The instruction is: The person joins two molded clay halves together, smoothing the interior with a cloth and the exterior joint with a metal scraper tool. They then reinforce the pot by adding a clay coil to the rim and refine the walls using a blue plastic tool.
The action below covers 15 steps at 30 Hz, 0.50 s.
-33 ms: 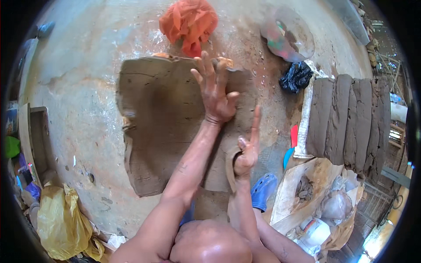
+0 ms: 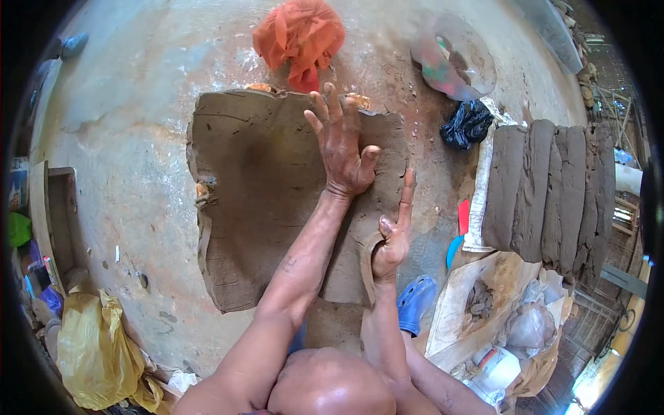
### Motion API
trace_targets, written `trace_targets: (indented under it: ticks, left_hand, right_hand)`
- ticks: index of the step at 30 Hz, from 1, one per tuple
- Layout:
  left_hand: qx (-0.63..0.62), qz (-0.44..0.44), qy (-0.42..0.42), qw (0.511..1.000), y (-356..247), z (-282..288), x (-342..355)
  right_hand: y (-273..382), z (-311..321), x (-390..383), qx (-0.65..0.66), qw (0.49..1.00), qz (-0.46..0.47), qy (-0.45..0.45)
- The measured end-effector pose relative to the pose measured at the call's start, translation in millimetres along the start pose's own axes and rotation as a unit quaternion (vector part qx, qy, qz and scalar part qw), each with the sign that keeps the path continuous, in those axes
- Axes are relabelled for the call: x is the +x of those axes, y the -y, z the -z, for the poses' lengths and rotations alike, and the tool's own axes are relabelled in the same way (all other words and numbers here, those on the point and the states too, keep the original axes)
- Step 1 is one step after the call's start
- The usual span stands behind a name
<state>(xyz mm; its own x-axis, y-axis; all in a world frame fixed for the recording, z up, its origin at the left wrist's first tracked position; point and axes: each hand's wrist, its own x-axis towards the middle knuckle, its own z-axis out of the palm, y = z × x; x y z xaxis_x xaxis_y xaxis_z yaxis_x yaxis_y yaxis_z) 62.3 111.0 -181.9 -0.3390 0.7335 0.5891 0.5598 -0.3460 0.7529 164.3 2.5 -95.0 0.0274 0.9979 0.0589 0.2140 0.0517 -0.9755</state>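
Spread left hand (image 2: 344, 158) over clay slab (image 2: 242, 149); set right hand (image 2: 391, 250), grip unclear, at its curled edge (image 2: 367, 266); probably needed even support.

Grey-brown slab (image 2: 252, 221), orange-red bundle (image 2: 297, 38)

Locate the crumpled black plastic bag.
In the head view, the crumpled black plastic bag lies upper right, between the broad brown clay slab and the row of long brown clay strips.

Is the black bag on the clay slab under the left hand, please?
No, the black bag lies apart, right of the clay slab.
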Motion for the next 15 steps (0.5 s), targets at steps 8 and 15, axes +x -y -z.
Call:
trace_targets:
  ticks: [8, 15]
  left_hand:
    - [-0.077, 0.083, 0.058, 0.992, -8.7, 17.8, -29.8]
    - [-0.153, 0.187, 0.126, 0.962, -40.7, 59.5, -65.4]
  right_hand:
    - [1.0, -5.0, 10.9, 0.033, 0.999, 0.019, 0.022]
    - [4.8, -8.3, 11.7, 0.011, 0.999, 0.031, 0.038]
